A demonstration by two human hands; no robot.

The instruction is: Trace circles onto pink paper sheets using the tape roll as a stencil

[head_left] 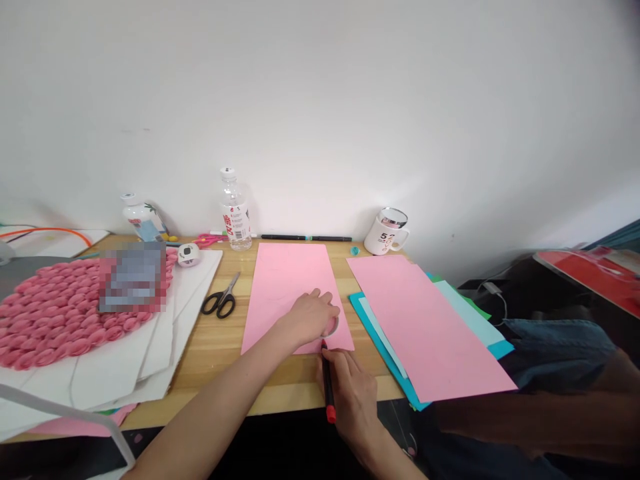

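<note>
A sheet of pink paper (285,280) lies flat on the wooden table in front of me. My left hand (315,313) rests on its lower right part. Under those fingers is a small round thing with a grey rim (333,327), mostly covered, which they hold against the paper. In my right hand (353,387) is a black marker (327,380) with a red end. Its tip points up at the paper's lower edge, close beside the round thing. Whether the tip touches the paper I cannot tell.
Black-handled scissors (220,303) lie left of the sheet. Behind stand a water bottle (237,213) and a white mug (386,232), with black pens (306,238) between them. More pink paper (430,327) tops a stack at right. A pink petal-covered piece (70,310) lies at left.
</note>
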